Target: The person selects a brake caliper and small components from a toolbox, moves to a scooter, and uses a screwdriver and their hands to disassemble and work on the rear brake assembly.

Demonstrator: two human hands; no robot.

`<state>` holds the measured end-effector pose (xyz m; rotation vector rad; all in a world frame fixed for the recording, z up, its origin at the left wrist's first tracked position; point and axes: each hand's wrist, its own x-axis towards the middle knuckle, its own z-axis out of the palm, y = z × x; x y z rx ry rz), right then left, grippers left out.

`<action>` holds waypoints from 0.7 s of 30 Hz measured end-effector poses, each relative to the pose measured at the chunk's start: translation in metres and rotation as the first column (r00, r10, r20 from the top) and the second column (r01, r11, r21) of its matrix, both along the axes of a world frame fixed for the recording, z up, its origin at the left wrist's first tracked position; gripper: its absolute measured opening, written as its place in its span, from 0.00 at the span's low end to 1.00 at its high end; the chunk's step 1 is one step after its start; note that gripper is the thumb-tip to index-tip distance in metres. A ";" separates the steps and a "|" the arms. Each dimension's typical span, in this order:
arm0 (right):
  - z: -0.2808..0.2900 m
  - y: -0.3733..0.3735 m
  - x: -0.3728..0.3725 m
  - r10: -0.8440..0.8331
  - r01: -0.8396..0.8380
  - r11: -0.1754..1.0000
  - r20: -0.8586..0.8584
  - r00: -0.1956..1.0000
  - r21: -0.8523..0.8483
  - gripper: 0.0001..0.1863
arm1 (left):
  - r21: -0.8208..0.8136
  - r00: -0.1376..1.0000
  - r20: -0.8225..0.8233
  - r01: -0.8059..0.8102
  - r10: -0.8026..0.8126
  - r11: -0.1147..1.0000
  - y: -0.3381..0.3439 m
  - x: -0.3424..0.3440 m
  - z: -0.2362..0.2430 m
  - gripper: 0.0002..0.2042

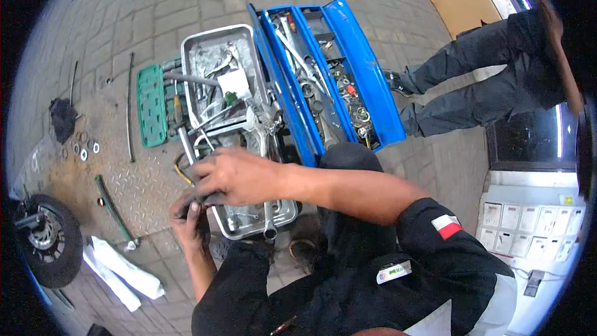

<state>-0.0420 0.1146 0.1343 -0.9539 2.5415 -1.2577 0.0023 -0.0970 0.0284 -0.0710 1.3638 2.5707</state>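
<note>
My right hand (227, 177) reaches across in front of the metal tray, its fingers closed and meeting the fingers of my left hand. Beneath it, my left hand (191, 214) is closed too, thumb upward. What the two hands hold between them is hidden. A bright metal rod (186, 144) shows just above my right fingers; I cannot tell whether it is gripped or rests on the tray's edge. Under and beyond my right forearm lies the silver tray (186, 96), with pliers (227, 59), a white square piece (234, 84) and several wrenches. One combination wrench (268, 221) points toward me.
A blue cantilever toolbox (367, 74) stands unfolded beside the tray, full of tools. Left of it are a green plastic case (149, 106), a green hose (112, 205), several washers (84, 154) and a wheel (50, 239). Another person's legs (472, 62) are at the right.
</note>
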 end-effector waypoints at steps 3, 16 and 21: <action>-0.007 -0.004 0.000 0.036 -0.030 0.998 -0.093 0.995 0.060 0.11 | 0.016 0.999 0.022 0.029 -0.030 0.999 -0.001 0.000 -0.005 0.16; -0.004 -0.015 0.008 0.100 -0.067 0.990 -0.288 0.952 0.122 0.10 | 0.111 0.988 0.144 0.040 -0.055 0.993 0.008 -0.002 0.010 0.26; -0.007 -0.018 0.009 0.037 -0.013 0.997 -0.334 0.942 0.074 0.09 | 0.088 0.993 0.088 0.070 -0.078 0.994 0.003 0.000 0.000 0.26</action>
